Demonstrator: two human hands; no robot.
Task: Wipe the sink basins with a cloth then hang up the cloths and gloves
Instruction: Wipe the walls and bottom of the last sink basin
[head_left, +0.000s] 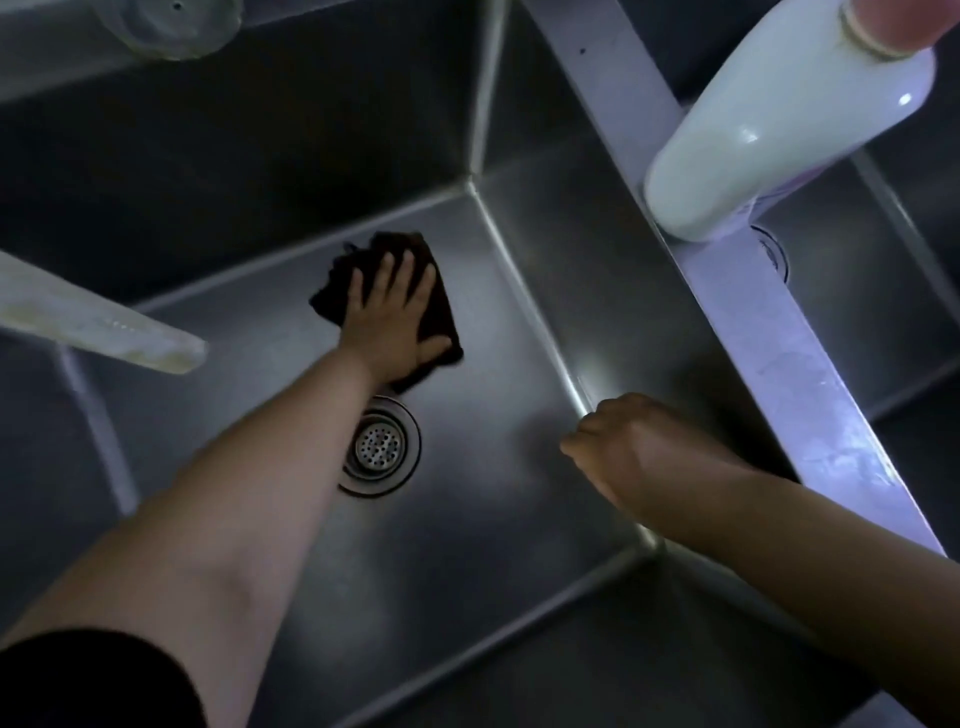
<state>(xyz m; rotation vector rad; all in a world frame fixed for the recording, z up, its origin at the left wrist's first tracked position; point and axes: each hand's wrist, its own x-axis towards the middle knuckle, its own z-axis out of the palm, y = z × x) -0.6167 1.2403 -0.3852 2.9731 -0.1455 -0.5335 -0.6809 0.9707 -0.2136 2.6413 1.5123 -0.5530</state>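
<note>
I see my left hand flat on a dark cloth, fingers spread straight, pressing it onto the floor of the steel sink basin. The cloth lies crumpled under the palm, toward the far side of the basin floor, just beyond the round drain strainer, and its near edge almost touches the strainer's rim. My right hand rests near the basin's right wall with the fingers curled under; I cannot tell whether that grip holds anything. To the right, a bright steel divider separates this basin from a second basin. A white bottle stands on the divider's far part. A pale faucet spout reaches in from the left.
</note>
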